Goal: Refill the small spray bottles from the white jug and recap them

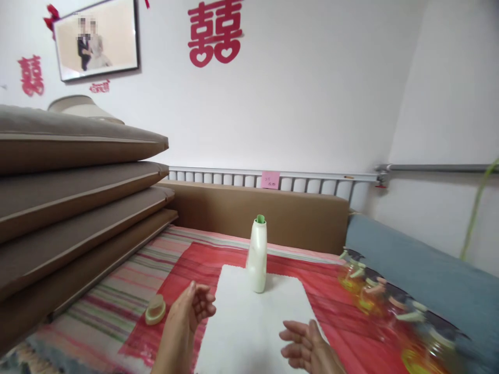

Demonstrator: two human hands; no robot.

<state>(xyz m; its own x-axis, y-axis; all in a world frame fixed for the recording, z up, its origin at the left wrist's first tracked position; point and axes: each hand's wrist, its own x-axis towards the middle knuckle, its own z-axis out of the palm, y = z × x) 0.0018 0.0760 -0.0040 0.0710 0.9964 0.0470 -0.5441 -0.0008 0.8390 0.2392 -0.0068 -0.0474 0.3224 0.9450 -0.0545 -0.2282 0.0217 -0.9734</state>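
A white plastic bottle (258,256) with a green neck and no cap stands upright on a white towel (253,327) spread over a red cloth. My left hand (191,309) hovers over the towel's left edge, fingers loosely curled and apart, holding nothing. My right hand (304,345) is above the towel's right side, fingers stretched and empty. A pale green cap (155,309) lies on the red cloth just left of my left hand. Both hands are short of the bottle.
A stack of brown cushions (74,208) rises at the left. A brown padded board (273,213) and a white rail stand behind. Several spray bottles with yellow liquid (374,296) lie at the right, beside a blue-grey cushion (421,275).
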